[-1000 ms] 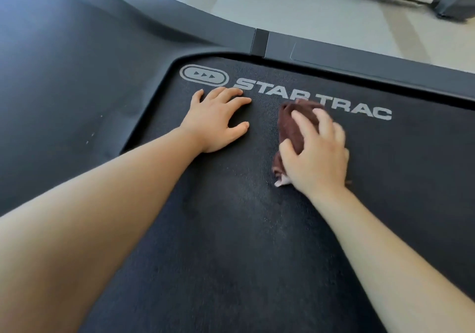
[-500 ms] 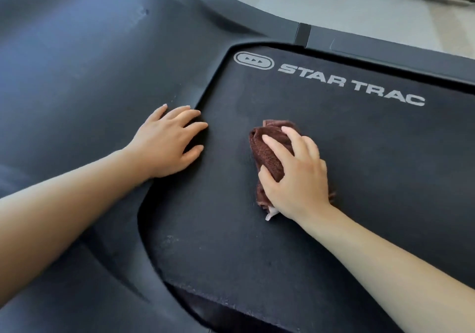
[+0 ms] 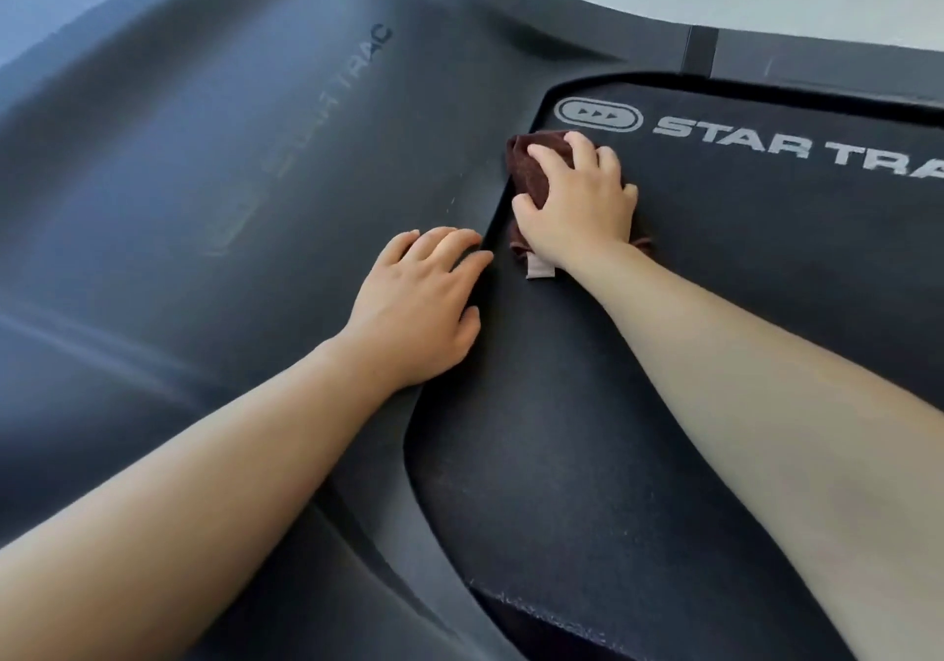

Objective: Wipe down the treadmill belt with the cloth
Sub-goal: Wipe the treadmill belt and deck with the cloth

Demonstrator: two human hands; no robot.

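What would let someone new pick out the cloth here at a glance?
Start at the black treadmill belt with the white STAR TRAC lettering. Go to the oval logo at the belt's far left corner; just below it the right hand presses on a bunched dark brown cloth. It is the only brown, fuzzy thing there, with a pale tag at its near end.

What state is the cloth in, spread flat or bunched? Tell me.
Bunched. The brown cloth sits wadded under the right hand on the belt, its folds humped up.
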